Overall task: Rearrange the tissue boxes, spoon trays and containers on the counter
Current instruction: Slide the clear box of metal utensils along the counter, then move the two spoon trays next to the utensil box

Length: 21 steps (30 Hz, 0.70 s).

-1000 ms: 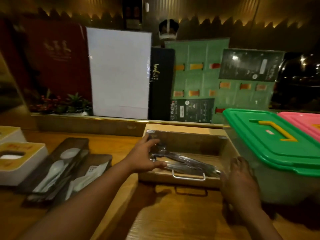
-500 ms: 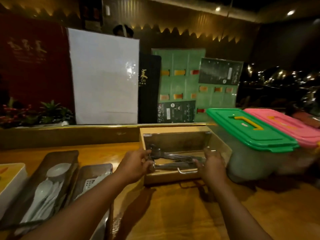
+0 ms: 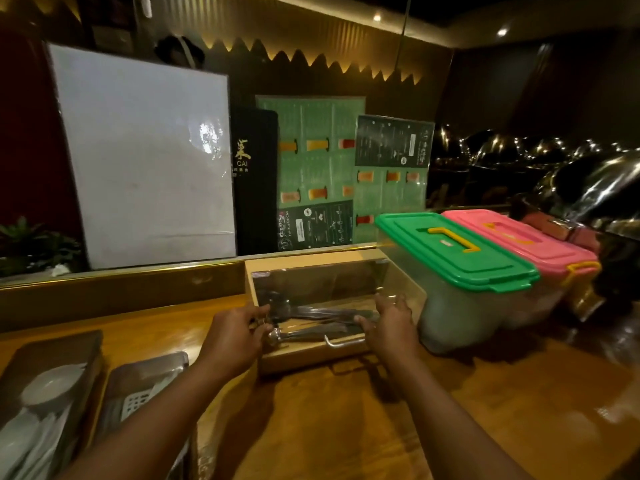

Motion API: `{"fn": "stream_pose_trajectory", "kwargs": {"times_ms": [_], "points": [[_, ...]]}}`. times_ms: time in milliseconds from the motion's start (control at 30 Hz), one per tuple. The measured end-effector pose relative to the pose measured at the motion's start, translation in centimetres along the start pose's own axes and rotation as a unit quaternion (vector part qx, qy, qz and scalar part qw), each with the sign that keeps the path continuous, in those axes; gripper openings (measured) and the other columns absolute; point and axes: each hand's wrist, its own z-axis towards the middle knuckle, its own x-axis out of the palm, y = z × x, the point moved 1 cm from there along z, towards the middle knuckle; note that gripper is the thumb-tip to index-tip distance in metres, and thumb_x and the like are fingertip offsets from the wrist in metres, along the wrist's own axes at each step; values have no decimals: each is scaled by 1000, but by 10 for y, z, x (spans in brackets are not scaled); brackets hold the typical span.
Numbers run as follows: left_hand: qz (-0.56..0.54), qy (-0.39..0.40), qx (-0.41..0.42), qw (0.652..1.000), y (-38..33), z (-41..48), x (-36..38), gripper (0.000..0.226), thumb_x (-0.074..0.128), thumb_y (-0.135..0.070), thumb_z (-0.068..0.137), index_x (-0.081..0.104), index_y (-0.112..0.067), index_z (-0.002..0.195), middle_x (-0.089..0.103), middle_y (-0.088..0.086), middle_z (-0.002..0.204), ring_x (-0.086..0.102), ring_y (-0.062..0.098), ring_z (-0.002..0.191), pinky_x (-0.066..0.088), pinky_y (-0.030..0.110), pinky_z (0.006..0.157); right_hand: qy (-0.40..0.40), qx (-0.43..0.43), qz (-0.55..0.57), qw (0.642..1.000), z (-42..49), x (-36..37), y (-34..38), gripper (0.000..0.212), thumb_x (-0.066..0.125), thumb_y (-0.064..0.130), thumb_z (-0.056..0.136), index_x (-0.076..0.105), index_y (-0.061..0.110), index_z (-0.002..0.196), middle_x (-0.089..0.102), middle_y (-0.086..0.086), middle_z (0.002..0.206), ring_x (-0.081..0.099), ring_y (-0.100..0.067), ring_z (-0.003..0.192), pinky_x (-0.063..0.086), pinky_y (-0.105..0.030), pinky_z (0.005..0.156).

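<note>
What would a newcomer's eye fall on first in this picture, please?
Probably the green-lidded container and pink-lidded container, side by side at the right of the counter. Next, the left hand and right hand gripping either end of the wooden cutlery box at centre.

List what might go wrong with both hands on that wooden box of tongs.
1. The wooden box sits right beside the green-lidded container; sliding it right would likely bump that container.
2. The left hand and right hand hold near the clear lid, which might swing shut on fingers.
3. The tongs lie loose and could rattle or slip out if the box tilts.
</note>
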Motion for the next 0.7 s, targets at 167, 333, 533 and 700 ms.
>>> {"fn": "stream_pose_trajectory", "kwargs": {"times_ms": [167,333,533,700], "points": [[-1,-1,-9,1000,-3,4,0,43,73,-24,89,63,-27,131,68,1,128,64,16,113,53,27,86,-1,-4,-3,1000,7,-3,4,73,70,53,84,42,26,147,18,-19,161,27,-41,144,40,-51,109],[-16,-9,-19,1000,-4,0,1,44,72,-23,89,62,-28,132,65,1,134,62,17,118,55,34,93,-4,-5,-9,1000,3,-2,3,73,68,53,85,42,26,147,20,-18,161,26,-40,144,41,-51,109],[-25,13,-15,999,-4,-2,-1,47,70,-26,91,57,-28,136,63,2,135,60,17,120,52,28,90,28,-15,-8,999,1,-8,1,72,64,48,90,34,28,151,13,-17,163,22,-40,146,37,-50,112],[-35,95,5,995,3,-15,-19,63,71,-35,89,43,-37,146,52,-3,147,50,20,132,50,37,100,13,-49,2,999,-29,-14,17,64,70,40,86,46,21,142,32,-14,154,35,-34,139,42,-45,107]]}}
